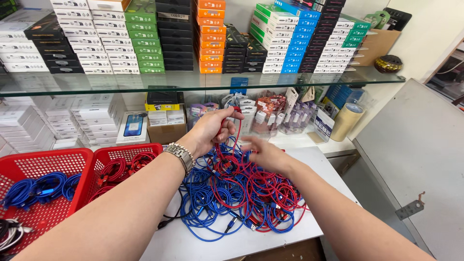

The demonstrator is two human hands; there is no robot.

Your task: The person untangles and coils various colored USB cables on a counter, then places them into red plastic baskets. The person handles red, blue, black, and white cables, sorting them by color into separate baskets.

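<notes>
The left hand [211, 129] is raised above the table [290, 232], its fingers pinched around a red cable [236, 126] that hangs down from the grip into the heap below. A metal link watch [180, 155] sits on that wrist. At about four o'clock from it, the right hand [267, 155] lies low over the tangled pile of red and blue cables [232, 193], fingers stretched toward ten o'clock and touching the strands; whether it grips any of them cannot be told, since the fingertips blur against the cables.

The pile covers the middle of the white table, with blue loops spilling toward seven o'clock and red ones thicker toward four o'clock. At nine o'clock from the pile stand two red plastic baskets side by side, touching. The nearer red basket [126, 152] holds coiled red cables [118, 170]; the outer red basket [48, 159] holds coiled blue cables [38, 187], and some white cables [10, 233] lie at its lower corner.

At twelve o'clock, behind the hands, small packaged accessories [270, 113] crowd the back of the table beneath a glass shelf [193, 81], which carries tall stacks of coloured boxes [208, 36]. A roll of tan tape [349, 120] stands at two o'clock, near a grey panel [415, 159] on the right.
</notes>
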